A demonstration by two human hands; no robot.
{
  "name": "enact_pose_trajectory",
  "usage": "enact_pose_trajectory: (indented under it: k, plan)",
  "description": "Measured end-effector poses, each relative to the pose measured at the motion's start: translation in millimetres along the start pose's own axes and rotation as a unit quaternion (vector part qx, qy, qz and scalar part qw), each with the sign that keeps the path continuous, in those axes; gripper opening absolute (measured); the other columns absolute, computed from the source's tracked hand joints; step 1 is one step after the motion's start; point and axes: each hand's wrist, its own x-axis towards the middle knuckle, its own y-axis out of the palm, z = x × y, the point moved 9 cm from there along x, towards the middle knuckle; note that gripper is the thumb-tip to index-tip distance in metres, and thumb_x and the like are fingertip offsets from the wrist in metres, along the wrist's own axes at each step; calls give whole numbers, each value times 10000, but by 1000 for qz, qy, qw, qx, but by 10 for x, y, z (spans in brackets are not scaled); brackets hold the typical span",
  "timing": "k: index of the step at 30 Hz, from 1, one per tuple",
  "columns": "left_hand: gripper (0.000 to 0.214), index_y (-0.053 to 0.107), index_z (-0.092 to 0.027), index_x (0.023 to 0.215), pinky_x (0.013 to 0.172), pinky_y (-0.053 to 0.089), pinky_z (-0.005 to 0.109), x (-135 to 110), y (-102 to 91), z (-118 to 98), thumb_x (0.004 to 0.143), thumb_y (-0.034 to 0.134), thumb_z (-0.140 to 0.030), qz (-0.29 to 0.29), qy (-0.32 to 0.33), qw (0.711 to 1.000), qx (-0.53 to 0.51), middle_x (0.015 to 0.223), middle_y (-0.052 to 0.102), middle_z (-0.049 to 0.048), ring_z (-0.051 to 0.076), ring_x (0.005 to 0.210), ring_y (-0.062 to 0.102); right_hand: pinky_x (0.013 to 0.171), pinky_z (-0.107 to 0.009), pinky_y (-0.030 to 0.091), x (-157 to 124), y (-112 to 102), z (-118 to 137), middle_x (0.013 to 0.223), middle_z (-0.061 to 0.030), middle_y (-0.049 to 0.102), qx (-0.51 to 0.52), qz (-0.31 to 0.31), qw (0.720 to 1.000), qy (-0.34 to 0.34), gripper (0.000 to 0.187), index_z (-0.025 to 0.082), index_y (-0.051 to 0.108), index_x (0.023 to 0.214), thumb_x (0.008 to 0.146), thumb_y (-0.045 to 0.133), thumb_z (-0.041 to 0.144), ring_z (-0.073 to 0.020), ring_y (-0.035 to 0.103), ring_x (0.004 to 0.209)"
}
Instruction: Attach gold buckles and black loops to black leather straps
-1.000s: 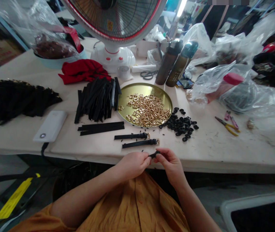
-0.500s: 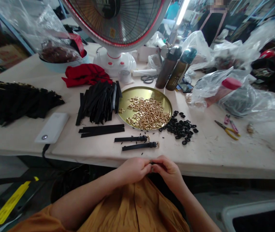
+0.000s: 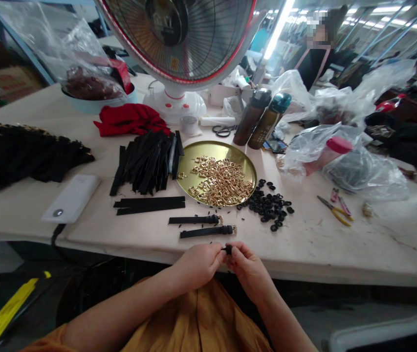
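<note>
While pinched just off the near edge of the table (image 3: 321,244): small black strap piece (image 3: 227,250), fingertips of left hand (image 3: 198,263) and right hand (image 3: 248,268) both closed on it. Probably light, soft, bendy; best nipped by the ends. Beyond, two buckled straps (image 3: 193,220), gold tray (image 3: 193,149) of buckles (image 3: 223,183), black loops (image 3: 269,205). Pale scuffed tabletop; fan (image 3: 182,34), cluttered workshop behind.

A round gold metal tray (image 3: 195,150) holds small gold buckles (image 3: 220,182). Left of it lies a heap of flat black straps (image 3: 145,161). Right of it sits a pile of small black rings (image 3: 269,205). Behind it stand a white-based fan (image 3: 175,103) and two dark bottles (image 3: 257,120).
</note>
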Motion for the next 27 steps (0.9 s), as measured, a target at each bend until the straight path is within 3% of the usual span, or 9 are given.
enact_pose_trajectory:
  k: [3,8,12,27]
  plan:
    - [342,539,-166,824,633,378,249,0,-8,38,890,247,-332,-3,-17,1000,5,792,625,64,176,726,566,563,-208,353,-10,17,-2,606,36,523,0,-6,1000,-17,179,193,636,796,684,669,329,-80,437,573]
    - [247,534,-170,860,680,389,243,-34,13,-28,867,306,-264,46,23,999,-7,858,620,55,169,757,556,531,-209,333,-16,-12,-54,561,41,510,-35,-5,999,14,202,178,636,783,669,676,341,-80,414,526]
    - [229,534,-172,806,643,385,234,-101,-1,49,853,317,-229,81,8,997,-6,801,618,43,162,705,553,531,-218,334,-9,-24,-48,595,39,526,-61,-23,998,-1,218,185,630,791,655,684,346,-85,416,522]
    - [256,562,-172,761,540,322,238,-54,-38,77,844,330,-242,31,-2,999,33,698,611,40,157,618,535,521,-217,327,-39,2,-29,581,51,505,-68,-22,997,-28,189,199,612,803,686,657,341,-79,405,511]
